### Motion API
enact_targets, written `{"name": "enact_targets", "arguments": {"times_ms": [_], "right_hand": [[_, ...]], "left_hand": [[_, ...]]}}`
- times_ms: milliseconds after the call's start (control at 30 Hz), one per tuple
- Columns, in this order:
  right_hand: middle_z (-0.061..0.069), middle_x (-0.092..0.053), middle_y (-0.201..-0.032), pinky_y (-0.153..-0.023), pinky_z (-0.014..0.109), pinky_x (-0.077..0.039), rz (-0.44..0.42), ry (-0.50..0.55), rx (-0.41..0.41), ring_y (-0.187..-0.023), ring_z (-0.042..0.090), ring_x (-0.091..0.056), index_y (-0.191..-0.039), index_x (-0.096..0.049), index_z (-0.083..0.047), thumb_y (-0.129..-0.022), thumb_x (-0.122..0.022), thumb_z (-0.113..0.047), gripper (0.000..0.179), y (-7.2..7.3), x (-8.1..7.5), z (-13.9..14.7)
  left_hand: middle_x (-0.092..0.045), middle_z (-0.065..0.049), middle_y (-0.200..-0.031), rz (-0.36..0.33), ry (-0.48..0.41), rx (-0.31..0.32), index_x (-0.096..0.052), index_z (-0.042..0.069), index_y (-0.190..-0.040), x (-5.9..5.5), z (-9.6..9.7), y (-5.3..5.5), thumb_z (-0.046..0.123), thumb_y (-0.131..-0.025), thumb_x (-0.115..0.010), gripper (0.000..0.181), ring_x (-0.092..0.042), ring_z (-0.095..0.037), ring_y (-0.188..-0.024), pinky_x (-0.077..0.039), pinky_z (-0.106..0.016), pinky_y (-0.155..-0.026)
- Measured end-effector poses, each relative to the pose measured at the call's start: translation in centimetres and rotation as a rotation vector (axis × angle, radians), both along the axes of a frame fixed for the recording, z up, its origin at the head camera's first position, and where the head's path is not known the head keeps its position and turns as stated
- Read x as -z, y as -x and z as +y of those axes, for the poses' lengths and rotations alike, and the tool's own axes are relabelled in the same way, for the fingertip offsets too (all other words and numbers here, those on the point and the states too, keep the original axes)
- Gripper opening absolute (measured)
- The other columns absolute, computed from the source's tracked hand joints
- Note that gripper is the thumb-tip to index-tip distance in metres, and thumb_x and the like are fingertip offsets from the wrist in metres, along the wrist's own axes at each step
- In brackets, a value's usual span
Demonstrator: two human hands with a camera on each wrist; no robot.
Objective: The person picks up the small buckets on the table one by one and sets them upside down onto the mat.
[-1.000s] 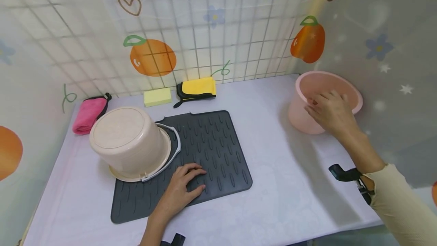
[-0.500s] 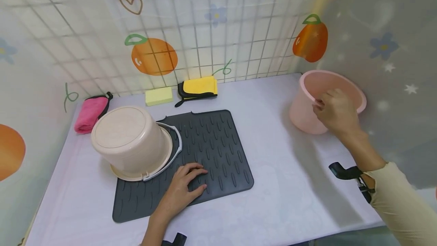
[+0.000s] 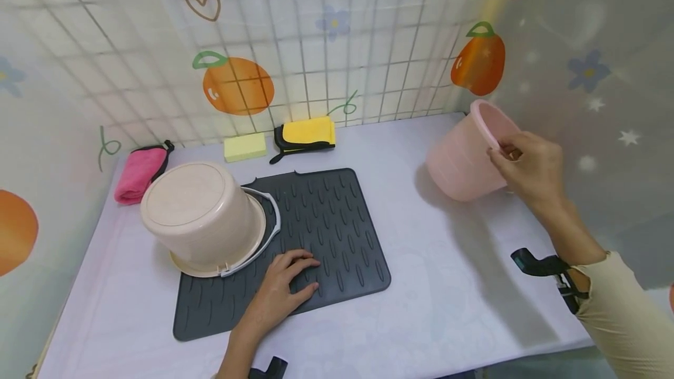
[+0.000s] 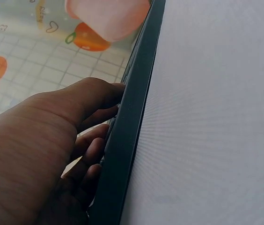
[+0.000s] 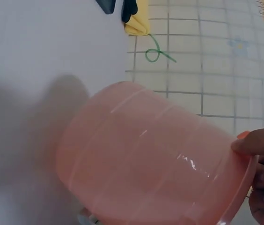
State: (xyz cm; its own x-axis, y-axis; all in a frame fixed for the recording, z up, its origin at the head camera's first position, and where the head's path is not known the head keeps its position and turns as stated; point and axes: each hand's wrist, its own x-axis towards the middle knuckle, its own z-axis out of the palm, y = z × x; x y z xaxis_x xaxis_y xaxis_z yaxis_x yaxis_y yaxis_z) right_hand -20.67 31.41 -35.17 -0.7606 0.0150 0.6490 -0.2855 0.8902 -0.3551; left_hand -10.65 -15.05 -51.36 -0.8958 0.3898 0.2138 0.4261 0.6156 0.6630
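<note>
Head view: the right hand [image 3: 534, 171] pinches the tilted bin [image 3: 458, 162] by its rim, right of the desk's [image 3: 416, 326] middle, its handling apparently unfinished, the bucket [image 3: 210, 221] already upturned, the left hand [image 3: 281, 286] loosely spread on the mat [image 3: 342, 221].

Surface [image 3: 411, 332] has a pale cover. Directly on it: dark ridged mat [image 3: 337, 221]; along the rear, pink cloth [image 3: 140, 174], pale yellow block [image 3: 245, 148], black-edged yellow cloth [image 3: 309, 132].
</note>
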Motion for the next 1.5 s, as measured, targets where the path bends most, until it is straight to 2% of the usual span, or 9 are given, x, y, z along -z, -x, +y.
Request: {"name": "enact_targets", "arguments": {"times_ms": [167, 267, 333, 433, 567, 767, 833, 1200, 1500], "right_hand": [[0.023, -0.066, -0.082, -0.065, -0.001, -0.029, -0.009, 0.044, 0.012, -0.067, 0.031, -0.062, -0.097, -0.073, 0.01, -0.082, -0.081, -0.009, 0.025, -0.2, -0.3, -0.5], [0.022, -0.067, -0.082, -0.064, -0.001, -0.031, -0.003, 0.066, 0.015, -0.067, 0.006, -0.057, -0.098, -0.074, 0.01, -0.082, -0.082, -0.011, 0.027, -0.3, -0.4, -0.8], [0.021, -0.068, -0.083, -0.063, 0.0, -0.033, -0.007, 0.089, 0.023, -0.066, -0.009, -0.049, -0.099, -0.075, 0.009, -0.082, -0.082, -0.012, 0.028, -0.3, -0.5, -1.0], [0.021, -0.069, -0.087, -0.062, 0.0, -0.035, -0.04, 0.147, 0.041, -0.065, -0.019, -0.042, -0.102, -0.075, 0.007, -0.083, -0.082, -0.016, 0.03, -0.5, -0.8, -1.3], [0.018, -0.069, -0.089, -0.061, 0.002, -0.039, -0.087, 0.242, 0.065, -0.065, -0.013, -0.048, -0.104, -0.076, 0.005, -0.084, -0.082, -0.021, 0.034, -0.6, -1.1, -1.6], [-0.012, -0.063, -0.079, -0.059, 0.007, -0.045, -0.108, 0.382, 0.059, -0.064, -0.001, -0.056, -0.102, -0.077, 0.002, -0.081, -0.085, -0.024, 0.034, -0.6, -1.3, -1.9], [-0.018, -0.06, -0.077, -0.059, 0.008, -0.046, -0.126, 0.423, 0.055, -0.065, 0.001, -0.057, -0.103, -0.077, 0.002, -0.081, -0.086, -0.025, 0.036, -0.6, -1.2, -1.9], [-0.016, -0.064, -0.079, -0.063, 0.011, -0.05, -0.233, 0.605, 0.098, -0.073, 0.006, -0.06, -0.113, -0.075, 0.001, -0.083, -0.084, -0.028, 0.042, -0.4, -1.2, -2.0], [-0.01, -0.067, -0.085, -0.068, 0.014, -0.053, -0.269, 0.779, 0.092, -0.08, 0.012, -0.059, -0.116, -0.075, -0.004, -0.081, -0.085, -0.028, 0.044, -0.2, -0.9, -2.3]], "left_hand": [[-0.055, 0.004, -0.133, 0.003, -0.004, -0.005, -0.071, 0.022, -0.121, 0.1, -0.1, -0.1, 0.025, -0.085, -0.082, 0.038, -0.045, -0.017, -0.124, -0.039, -0.05, -0.102], [-0.055, 0.004, -0.133, 0.01, -0.002, -0.008, -0.071, 0.022, -0.121, 0.0, -0.1, -0.1, 0.025, -0.085, -0.082, 0.038, -0.046, -0.017, -0.124, -0.04, -0.05, -0.102], [-0.055, 0.004, -0.133, 0.009, -0.004, -0.007, -0.071, 0.022, -0.121, 0.0, -0.1, -0.1, 0.025, -0.085, -0.082, 0.038, -0.046, -0.017, -0.123, -0.04, -0.049, -0.102], [-0.054, 0.005, -0.133, 0.003, -0.006, -0.008, -0.071, 0.023, -0.121, 0.0, -0.1, -0.1, 0.025, -0.086, -0.082, 0.038, -0.045, -0.016, -0.123, -0.039, -0.049, -0.102], [-0.054, 0.006, -0.133, 0.0, -0.004, -0.008, -0.071, 0.024, -0.122, 0.0, 0.0, -0.1, 0.025, -0.086, -0.082, 0.038, -0.045, -0.015, -0.124, -0.039, -0.049, -0.102], [-0.054, 0.006, -0.134, -0.005, 0.004, -0.012, -0.071, 0.024, -0.122, -0.1, 0.0, -0.1, 0.026, -0.086, -0.081, 0.038, -0.044, -0.014, -0.124, -0.039, -0.048, -0.102], [-0.054, 0.007, -0.134, -0.009, 0.003, -0.013, -0.071, 0.024, -0.122, -0.1, 0.0, -0.1, 0.026, -0.086, -0.081, 0.038, -0.044, -0.014, -0.124, -0.039, -0.049, -0.102], [-0.054, 0.005, -0.135, 0.009, 0.001, -0.001, -0.071, 0.024, -0.122, 0.1, -0.1, 0.0, 0.026, -0.086, -0.082, 0.038, -0.045, -0.015, -0.123, -0.04, -0.048, -0.101], [-0.053, 0.005, -0.135, -0.005, -0.003, 0.0, -0.07, 0.023, -0.122, 0.2, 0.0, 0.1, 0.026, -0.086, -0.081, 0.038, -0.044, -0.014, -0.124, -0.039, -0.048, -0.102]]}}
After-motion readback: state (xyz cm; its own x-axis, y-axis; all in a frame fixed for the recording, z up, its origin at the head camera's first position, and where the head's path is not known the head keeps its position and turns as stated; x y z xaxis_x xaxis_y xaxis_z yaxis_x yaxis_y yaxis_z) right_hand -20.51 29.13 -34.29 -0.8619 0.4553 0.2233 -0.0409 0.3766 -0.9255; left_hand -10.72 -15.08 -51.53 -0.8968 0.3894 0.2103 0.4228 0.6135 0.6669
